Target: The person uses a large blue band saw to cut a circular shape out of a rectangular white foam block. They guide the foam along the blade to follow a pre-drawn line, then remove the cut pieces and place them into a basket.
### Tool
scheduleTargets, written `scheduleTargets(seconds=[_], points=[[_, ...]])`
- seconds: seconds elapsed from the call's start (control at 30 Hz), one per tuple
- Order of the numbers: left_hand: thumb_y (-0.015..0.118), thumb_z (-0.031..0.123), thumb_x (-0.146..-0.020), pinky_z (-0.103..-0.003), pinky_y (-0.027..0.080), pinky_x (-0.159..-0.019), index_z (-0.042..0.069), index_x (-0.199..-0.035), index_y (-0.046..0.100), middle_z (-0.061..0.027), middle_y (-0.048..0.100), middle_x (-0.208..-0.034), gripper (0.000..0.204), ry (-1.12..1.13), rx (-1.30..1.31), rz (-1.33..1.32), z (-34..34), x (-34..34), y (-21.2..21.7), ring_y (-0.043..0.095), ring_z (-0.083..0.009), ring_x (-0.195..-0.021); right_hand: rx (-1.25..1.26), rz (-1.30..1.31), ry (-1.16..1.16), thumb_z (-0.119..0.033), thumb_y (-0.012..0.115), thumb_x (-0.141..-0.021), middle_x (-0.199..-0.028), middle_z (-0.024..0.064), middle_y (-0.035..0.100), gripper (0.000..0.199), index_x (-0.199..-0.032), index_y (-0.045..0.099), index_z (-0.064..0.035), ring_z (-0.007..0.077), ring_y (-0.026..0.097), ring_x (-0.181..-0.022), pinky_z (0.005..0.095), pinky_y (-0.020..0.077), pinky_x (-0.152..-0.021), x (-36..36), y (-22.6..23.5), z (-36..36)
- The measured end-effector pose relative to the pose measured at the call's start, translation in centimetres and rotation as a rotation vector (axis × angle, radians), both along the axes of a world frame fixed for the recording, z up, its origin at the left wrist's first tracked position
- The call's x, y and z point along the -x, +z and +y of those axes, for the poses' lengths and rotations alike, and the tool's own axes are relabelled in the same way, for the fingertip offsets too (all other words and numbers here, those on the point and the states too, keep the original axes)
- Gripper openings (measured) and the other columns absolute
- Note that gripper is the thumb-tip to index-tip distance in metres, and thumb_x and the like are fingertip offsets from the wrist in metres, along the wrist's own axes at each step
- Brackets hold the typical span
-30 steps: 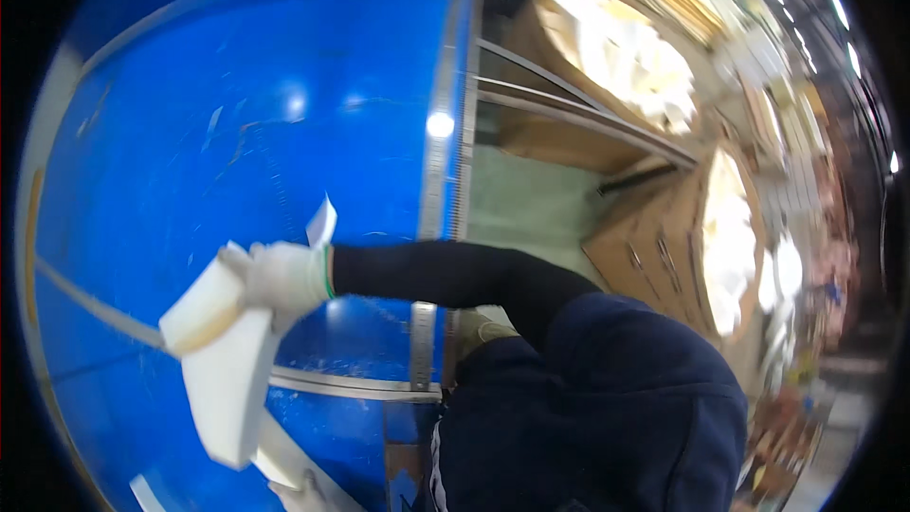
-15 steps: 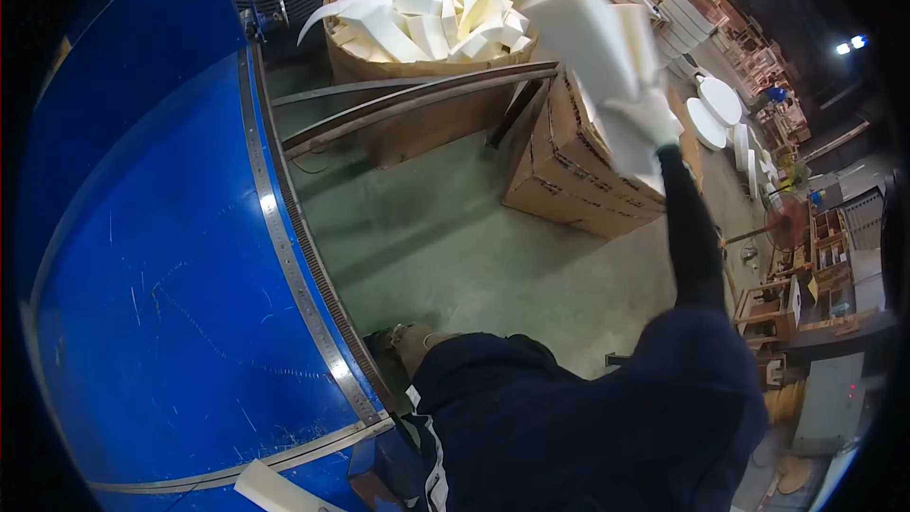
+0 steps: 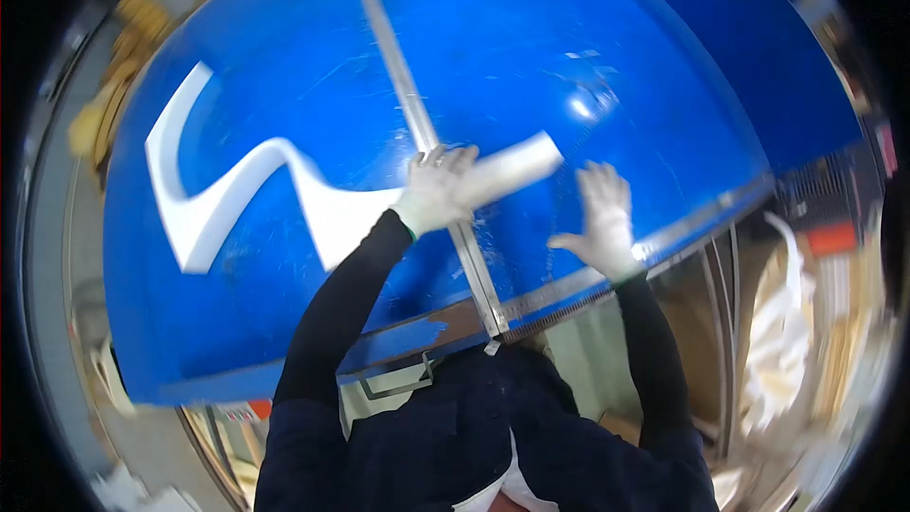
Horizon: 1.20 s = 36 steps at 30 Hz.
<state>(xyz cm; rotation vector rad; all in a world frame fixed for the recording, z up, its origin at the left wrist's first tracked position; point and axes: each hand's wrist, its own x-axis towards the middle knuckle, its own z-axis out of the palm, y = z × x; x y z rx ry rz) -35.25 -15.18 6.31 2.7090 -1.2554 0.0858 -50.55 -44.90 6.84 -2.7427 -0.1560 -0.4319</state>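
The left hand [image 3: 438, 190] has its fingers closed round a white foam strip [image 3: 284, 199] where it crosses the metal rail [image 3: 417, 123] of the blue tabletop [image 3: 569, 38], likely pinning it in place. Left of the rail the strip curves in an S. Right of the rail, the right hand [image 3: 604, 218] lies flat and open on the tabletop, holding nothing, apparently bracing.
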Motion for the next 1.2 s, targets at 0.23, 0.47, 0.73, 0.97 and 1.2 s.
scheduleTargets(seconds=[0.23,0.47,0.73,0.97,1.2], points=[[0.092,0.062,-0.047,-0.073,0.010,-0.119,-0.003,-0.160,0.019,-0.0314,0.028,-0.161,0.150,0.329,-0.353,0.197,14.6,3.9,2.9,0.021,-0.0462,-0.153,0.325,0.606,0.315,-0.060,0.083,-0.070,-0.127,0.0176,0.066,0.079,-0.125,0.063,-0.0070,0.0358,0.059,-0.127,0.0515,0.0428,-0.110,-18.7,0.6,6.7],[0.081,0.059,-0.062,-0.078,0.016,-0.114,-0.006,-0.150,0.036,-0.0269,0.041,-0.152,0.118,0.717,-0.205,0.068,16.4,-13.1,1.1,0.033,-0.0431,-0.148,0.188,0.154,0.153,-0.065,0.078,-0.074,-0.094,0.0196,0.073,0.068,-0.098,0.066,-0.0029,0.0357,0.074,-0.089,0.0475,0.0584,-0.078,-37.3,-3.5,9.3],[0.077,0.062,-0.064,-0.071,0.018,-0.117,-0.012,-0.148,0.036,-0.0259,0.048,-0.140,0.120,0.825,-0.288,0.057,16.1,-17.6,-0.5,0.039,-0.0433,-0.138,0.180,0.255,0.101,-0.054,0.081,-0.073,-0.102,0.0206,0.073,0.066,-0.108,0.060,-0.0021,0.0396,0.072,-0.096,0.0490,0.0575,-0.083,-41.7,-2.8,-0.1],[0.084,0.052,-0.067,-0.064,0.021,-0.119,-0.019,-0.142,0.035,-0.0326,0.044,-0.139,0.115,0.467,0.022,0.101,2.2,-4.0,0.4,0.038,-0.0496,-0.135,0.253,0.272,0.857,-0.049,0.088,-0.058,-0.161,0.0252,0.031,0.060,-0.101,0.078,-0.0081,0.0465,0.021,-0.153,0.0622,0.0175,-0.123,-20.9,8.0,3.0],[0.083,0.060,-0.064,-0.068,0.006,-0.121,-0.012,-0.154,0.025,-0.0362,0.022,-0.161,0.129,0.414,-0.254,0.093,11.6,-7.7,4.6,0.014,-0.0508,-0.154,0.469,0.383,0.857,-0.056,0.086,-0.056,-0.150,0.0250,0.039,0.065,-0.103,0.080,-0.0111,0.0455,0.033,-0.141,0.0620,0.0201,-0.122,-25.8,4.4,4.0]])
